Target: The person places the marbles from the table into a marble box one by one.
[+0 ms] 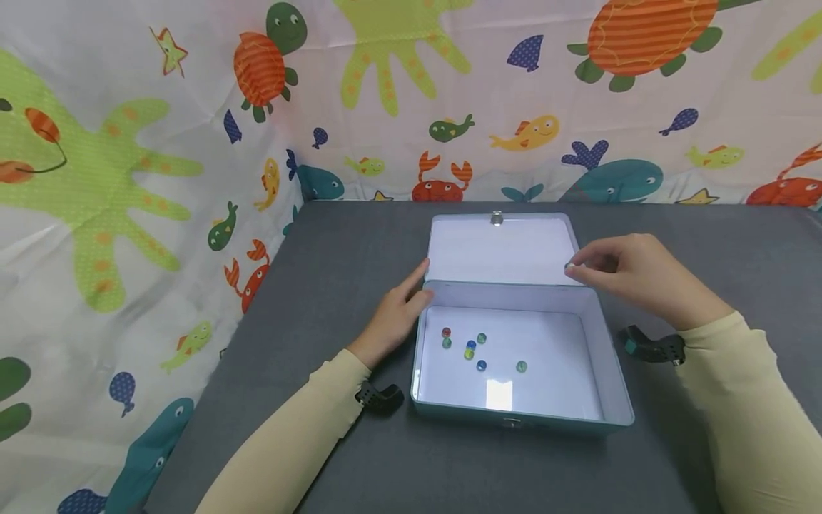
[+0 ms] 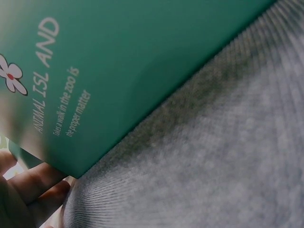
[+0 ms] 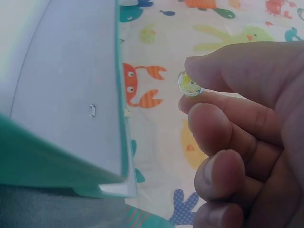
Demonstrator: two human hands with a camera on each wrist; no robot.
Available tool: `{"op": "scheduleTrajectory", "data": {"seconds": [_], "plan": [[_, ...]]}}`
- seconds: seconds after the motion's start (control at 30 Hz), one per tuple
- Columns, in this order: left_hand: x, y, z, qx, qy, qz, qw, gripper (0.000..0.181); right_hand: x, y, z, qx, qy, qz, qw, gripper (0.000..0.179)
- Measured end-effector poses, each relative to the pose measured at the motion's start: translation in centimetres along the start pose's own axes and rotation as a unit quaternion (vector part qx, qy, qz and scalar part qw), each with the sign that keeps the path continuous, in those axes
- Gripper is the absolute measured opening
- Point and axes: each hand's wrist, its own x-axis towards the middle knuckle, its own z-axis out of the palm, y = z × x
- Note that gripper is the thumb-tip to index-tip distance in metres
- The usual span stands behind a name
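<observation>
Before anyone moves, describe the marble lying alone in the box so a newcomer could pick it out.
On the grey table sits an open box. Inside it, find the pale green marble. It lies alone, farthest right in the head view, while the other marbles gather to the left.

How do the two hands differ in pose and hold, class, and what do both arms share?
The right hand pinches a clear-and-yellow marble; the left hand holds no marble and touches the box near its back left corner.
The right hand's fingers are curled, while the left hand's index finger reaches out straight.
Both arms wear pale yellow sleeves and black wrist devices.
</observation>
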Motion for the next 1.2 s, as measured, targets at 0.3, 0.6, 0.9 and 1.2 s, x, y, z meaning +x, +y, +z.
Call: {"op": "scheduleTrajectory", "data": {"seconds": [0.3, 0.6, 0.9, 1.2], "plan": [[0.1, -0.1, 0.1, -0.004, -0.002, 0.003, 1.0, 0.065, 0.6, -1.7, 0.6, 0.01, -0.004, -0.025, 0.9996, 0.023], [0.1, 0.1, 0.0, -0.01, -0.005, 0.001, 0.9999, 0.064, 1.8, -3.7, 1.5, 0.02, -0.007, -0.055, 0.9983, 0.019], [0.0, -0.1, -0.1, -0.007, -0.007, -0.003, 0.9999, 0.065, 2.8, -5.3, 2.4, 0.037, -0.007, -0.07, 0.9969, 0.013], [0.1, 0.0, -0.1, -0.006, -0.008, 0.005, 0.9999, 0.064, 3.2, -6.4, 3.6, 0.063, -0.037, -0.086, 0.9936, 0.015]]}}
